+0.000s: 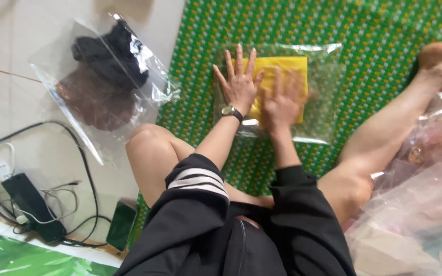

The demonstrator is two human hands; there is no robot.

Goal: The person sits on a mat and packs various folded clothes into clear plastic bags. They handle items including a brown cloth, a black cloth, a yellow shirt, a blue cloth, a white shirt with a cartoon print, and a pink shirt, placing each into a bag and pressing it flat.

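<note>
Both hands lie flat with fingers spread, clamped on nothing, on the clear plastic bag (318,97) holding a folded yellow cloth (282,69) on the green mat (384,30), left hand (239,87) beside right hand (281,105), the bag's long axis running left to right under them.

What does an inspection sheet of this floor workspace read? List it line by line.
Surface: green patterned mat beside pale floor tiles.
Job's things: clear bag with a folded yellow cloth, flat on the mat.
Clutter: second clear bag of dark clothes; heap of plastic bags; phone.
Hands: left hand and right hand spread flat on the bag; the right is blurred.
Cables: power strip with cords.
Surroundings: nothing seen.
</note>
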